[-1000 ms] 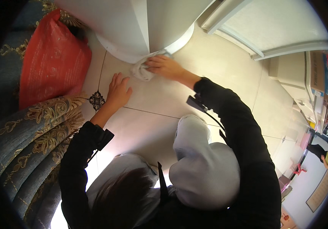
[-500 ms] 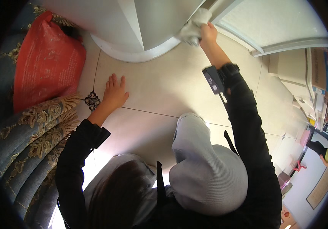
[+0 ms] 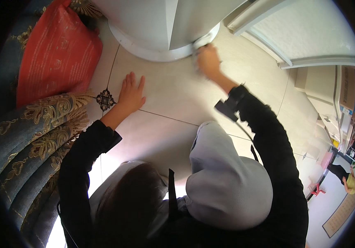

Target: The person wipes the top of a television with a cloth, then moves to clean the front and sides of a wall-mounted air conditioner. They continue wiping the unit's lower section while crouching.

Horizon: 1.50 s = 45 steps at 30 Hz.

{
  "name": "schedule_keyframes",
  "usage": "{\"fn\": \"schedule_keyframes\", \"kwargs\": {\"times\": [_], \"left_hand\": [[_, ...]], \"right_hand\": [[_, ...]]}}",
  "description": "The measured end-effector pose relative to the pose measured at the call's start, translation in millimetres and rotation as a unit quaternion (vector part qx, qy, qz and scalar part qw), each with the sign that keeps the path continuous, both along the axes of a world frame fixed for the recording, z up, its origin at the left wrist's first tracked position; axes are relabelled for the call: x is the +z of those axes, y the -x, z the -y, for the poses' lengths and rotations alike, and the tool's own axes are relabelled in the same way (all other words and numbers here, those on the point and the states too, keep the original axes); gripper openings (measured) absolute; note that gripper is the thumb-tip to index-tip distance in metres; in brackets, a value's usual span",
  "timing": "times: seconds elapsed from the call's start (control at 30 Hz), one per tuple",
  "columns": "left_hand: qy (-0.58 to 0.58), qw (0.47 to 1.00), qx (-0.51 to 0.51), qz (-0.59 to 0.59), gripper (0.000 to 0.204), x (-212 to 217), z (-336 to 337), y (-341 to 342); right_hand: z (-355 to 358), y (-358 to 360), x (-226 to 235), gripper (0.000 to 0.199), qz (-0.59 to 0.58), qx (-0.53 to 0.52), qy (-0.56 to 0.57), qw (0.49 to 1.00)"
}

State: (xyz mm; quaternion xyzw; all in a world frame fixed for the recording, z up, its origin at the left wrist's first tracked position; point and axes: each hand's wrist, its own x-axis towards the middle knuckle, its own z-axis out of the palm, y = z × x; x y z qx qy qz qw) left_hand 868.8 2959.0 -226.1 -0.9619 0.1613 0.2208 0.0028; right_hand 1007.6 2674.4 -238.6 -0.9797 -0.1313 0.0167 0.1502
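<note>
My right hand [image 3: 209, 62] is closed around a pale cloth [image 3: 204, 40], part of which lies against the white rim at the foot of a rounded grey-white appliance [image 3: 152, 51]. The hand is slightly blurred, and some of the cloth is hidden under the fingers. On the beige tiled floor [image 3: 165, 87], my left hand [image 3: 131, 93] rests palm down with its fingers stretched out, beside a dark ornamental tile inset [image 3: 105, 99]. Nothing is in it.
A red bag [image 3: 62, 53] leans at the left, above dark curtains [image 3: 41, 136] with gold embroidery. At the upper right stands a pale-framed panel [image 3: 305, 33], with cabinets and a cardboard box [image 3: 348, 89] beyond. Another person [image 3: 349, 182] is far off at the right edge.
My right hand has drawn the cloth down and left, from beside the appliance to its front rim. The view has shifted a little; my left hand stays flat on the floor.
</note>
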Motion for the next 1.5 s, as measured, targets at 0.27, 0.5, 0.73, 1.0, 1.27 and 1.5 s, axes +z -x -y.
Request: {"fn": "schedule_keyframes", "kwargs": {"times": [0.27, 0.5, 0.73, 1.0, 1.27, 1.5], "left_hand": [[0.431, 0.819, 0.367, -0.089, 0.071, 31, 10, -21], [0.510, 0.659, 0.545, -0.092, 0.067, 52, -28, -24], [0.489, 0.708, 0.480, 0.169, 0.067, 22, -67, -103], [0.404, 0.698, 0.491, 0.329, 0.051, -33, -114, -244], [0.366, 0.857, 0.298, 0.206, 0.043, -47, -177, -313], [0.281, 0.892, 0.307, 0.176, 0.040, -40, -163, -298]], "right_hand": [[-124, 61, 37, 0.041, -0.386, 0.018, -0.367, 0.846], [-107, 64, 73, 0.036, -0.381, 0.153, -0.329, 0.850], [-8, 27, 28, 0.055, -0.016, 0.158, -0.006, 0.987], [31, 21, -1, 0.104, -0.175, 0.091, 0.140, 0.970], [17, 17, 1, 0.104, -0.146, 0.125, 0.220, 0.956], [15, 14, 12, 0.106, -0.173, 0.146, 0.229, 0.947]]}}
